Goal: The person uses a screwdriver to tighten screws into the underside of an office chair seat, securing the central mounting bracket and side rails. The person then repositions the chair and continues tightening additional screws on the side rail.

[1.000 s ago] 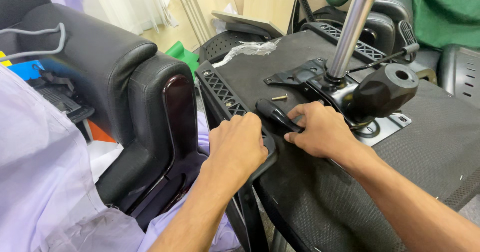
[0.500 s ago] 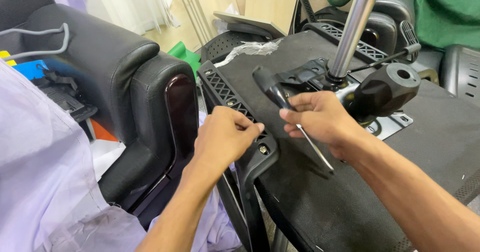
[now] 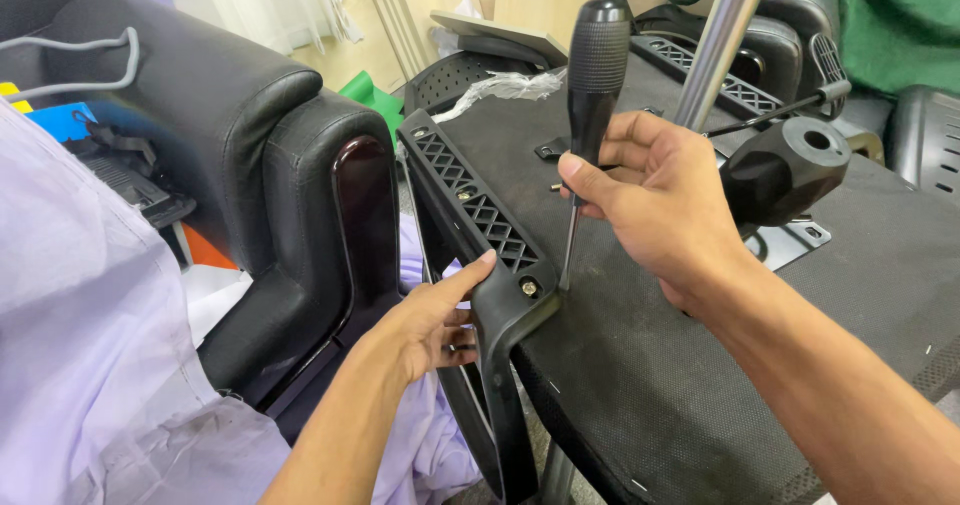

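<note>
The screwdriver (image 3: 590, 105) is up now — a moment ago it lay flat across the seat, now it stands near upright, tip down just beside the brass screw (image 3: 527, 287) in the armrest (image 3: 480, 215) bracket. Right hand (image 3: 660, 200) wraps the black handle, fingers closed round it. Left hand (image 3: 440, 320) grips the armrest's corner, thumb on top, steadying it against the upturned seat (image 3: 700, 365). Looks like the fastening step — next the tip needs seating squarely in the screw head.

crumpled clear plastic wrapper (image 3: 500, 87) on the upturned seat's far edge
</note>
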